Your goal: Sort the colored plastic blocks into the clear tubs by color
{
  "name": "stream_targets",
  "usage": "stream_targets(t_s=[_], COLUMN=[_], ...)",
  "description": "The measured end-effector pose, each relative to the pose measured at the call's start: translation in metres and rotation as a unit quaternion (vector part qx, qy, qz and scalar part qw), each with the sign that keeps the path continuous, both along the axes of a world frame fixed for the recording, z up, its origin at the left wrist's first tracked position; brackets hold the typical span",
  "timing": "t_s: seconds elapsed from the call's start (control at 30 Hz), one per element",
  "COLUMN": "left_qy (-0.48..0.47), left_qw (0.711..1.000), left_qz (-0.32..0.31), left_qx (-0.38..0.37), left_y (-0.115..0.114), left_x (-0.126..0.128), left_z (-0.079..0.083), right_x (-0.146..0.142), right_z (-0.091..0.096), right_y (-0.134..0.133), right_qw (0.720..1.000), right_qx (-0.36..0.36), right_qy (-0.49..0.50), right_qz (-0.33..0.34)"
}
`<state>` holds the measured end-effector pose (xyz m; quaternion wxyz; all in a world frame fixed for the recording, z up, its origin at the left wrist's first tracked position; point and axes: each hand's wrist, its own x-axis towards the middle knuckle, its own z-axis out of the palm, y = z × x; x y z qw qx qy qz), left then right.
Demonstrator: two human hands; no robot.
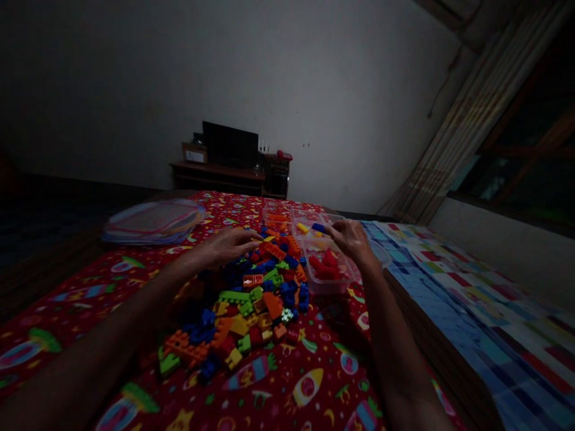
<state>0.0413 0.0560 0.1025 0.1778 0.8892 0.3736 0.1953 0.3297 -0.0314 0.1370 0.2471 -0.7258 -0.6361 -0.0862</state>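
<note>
My right hand [354, 240] pinches a blue toy brick [320, 228] above the clear plastic boxes. Beneath it, one clear box [330, 286] holds several red bricks [327, 263]. Behind that, a yellow brick [302, 228] lies in another clear compartment, and orange bricks [278, 219] fill one to its left. Fingers stretched out, my left hand [231, 244] rests at the far left edge of a mixed brick pile [251, 294], close to a yellow piece [268, 239]. Whether its fingertips touch that piece is hard to see in the dim light.
The red patterned cloth [309, 353] lies under the pile. Clear lids or flat bags [155, 221] are stacked at the left. A bed with a checked blue cover [453, 317] stands at the right. Against the wall are a monitor [230, 145] and a low desk [215, 170].
</note>
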Motion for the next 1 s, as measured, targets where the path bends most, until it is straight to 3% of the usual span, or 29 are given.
stream_targets(t_s=[0.17,0.33,0.47,0.63,0.77,0.9,1.0], left_qy=[0.043,0.048,0.073,0.134,0.139,0.101,0.077], left_qw=[0.997,0.981,0.967,0.952,0.949,0.966,0.98], left_qz=[-0.067,-0.188,-0.242,-0.254,-0.246,-0.194,-0.127], left_qx=[-0.006,-0.017,0.015,0.106,0.139,0.137,0.136], left_y=[-0.021,-0.075,-0.103,-0.098,-0.087,-0.078,-0.066], left_x=[0.013,0.034,0.04,0.037,0.021,-0.001,-0.013], left_z=[0.006,0.018,0.008,-0.02,-0.033,-0.037,-0.039], right_x=[0.047,0.07,0.074,0.068,0.042,0.001,-0.031], right_z=[0.0,-0.008,-0.012,-0.006,0.003,0.006,0.0], right_y=[-0.006,-0.009,-0.007,-0.007,-0.006,-0.005,-0.006], right_qw=[0.98,0.961,0.956,0.973,0.987,0.999,0.995], right_qx=[-0.062,-0.142,-0.141,-0.074,-0.027,-0.01,-0.04], right_qy=[-0.018,-0.005,-0.001,-0.013,-0.023,-0.033,-0.036], right_qz=[-0.189,-0.238,-0.256,-0.219,-0.158,-0.039,0.085])
